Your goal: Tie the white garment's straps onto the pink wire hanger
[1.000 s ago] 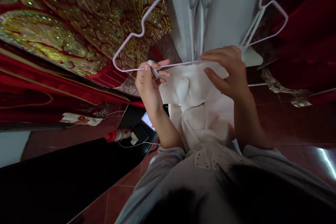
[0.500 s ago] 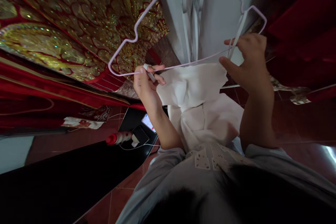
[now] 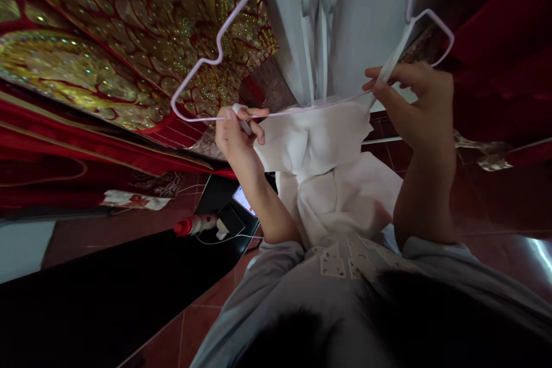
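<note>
A pale lilac hanger (image 3: 224,29) spans the upper middle, its top cut off by the frame. From it hangs a white garment (image 3: 332,132) with a wide top edge and loose folds below. My left hand (image 3: 233,135) is closed around the hanger's lower bar at the left, and a white strap loops over its fingers. On the right, my right hand (image 3: 425,106) pinches another white strap (image 3: 399,49) between thumb and fingers. This strap runs up to the notch at the hanger's right end and is looped there. My left palm is hidden.
Gold-sequined red garments (image 3: 129,40) hang at left, with dark red cloth (image 3: 495,57) at right. Grey-white panels with handles (image 3: 321,40) stand behind the hanger. A black bench (image 3: 129,276) bears a red-capped bottle (image 3: 190,225), a phone (image 3: 244,200) and a white cable.
My right hand has moved slightly right and its fingers have closed on the strap. The hanger's right end has shifted right and a little down, pulling the strap tauter. My left hand has moved slightly left.
</note>
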Motion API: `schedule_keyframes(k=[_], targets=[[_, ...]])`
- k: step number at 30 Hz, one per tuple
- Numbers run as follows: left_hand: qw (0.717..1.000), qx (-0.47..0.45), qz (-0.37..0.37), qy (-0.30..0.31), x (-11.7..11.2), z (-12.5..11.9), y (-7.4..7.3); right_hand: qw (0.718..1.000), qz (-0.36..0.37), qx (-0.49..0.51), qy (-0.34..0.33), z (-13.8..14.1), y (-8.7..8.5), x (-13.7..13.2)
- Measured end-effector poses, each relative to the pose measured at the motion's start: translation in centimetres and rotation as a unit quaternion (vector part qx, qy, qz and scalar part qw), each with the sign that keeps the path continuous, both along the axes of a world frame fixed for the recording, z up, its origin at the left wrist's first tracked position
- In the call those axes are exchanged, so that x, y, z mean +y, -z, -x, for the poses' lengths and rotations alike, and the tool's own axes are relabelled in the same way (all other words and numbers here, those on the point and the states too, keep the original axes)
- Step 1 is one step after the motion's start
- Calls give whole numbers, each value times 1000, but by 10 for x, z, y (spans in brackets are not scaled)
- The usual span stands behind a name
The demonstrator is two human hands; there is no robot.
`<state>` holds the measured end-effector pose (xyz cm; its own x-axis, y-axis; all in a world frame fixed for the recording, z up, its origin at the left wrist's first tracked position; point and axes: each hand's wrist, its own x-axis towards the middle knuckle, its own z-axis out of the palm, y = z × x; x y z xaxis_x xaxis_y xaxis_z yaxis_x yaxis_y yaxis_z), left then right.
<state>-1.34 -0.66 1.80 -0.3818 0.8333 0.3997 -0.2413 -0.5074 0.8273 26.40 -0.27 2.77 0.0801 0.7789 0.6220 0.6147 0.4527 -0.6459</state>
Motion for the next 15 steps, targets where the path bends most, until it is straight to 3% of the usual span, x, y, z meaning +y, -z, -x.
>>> schedule_keyframes(k=[3, 9, 15], targets=[[1000, 8, 25, -6, 2, 6, 1, 1000, -12, 26, -10, 1, 5, 2], [1000, 10, 19, -8, 1, 2, 0, 985, -113, 129, 27, 14, 23, 8], [1000, -18, 6, 15, 4, 2, 1, 979, -126, 155, 44, 20, 23, 10]])
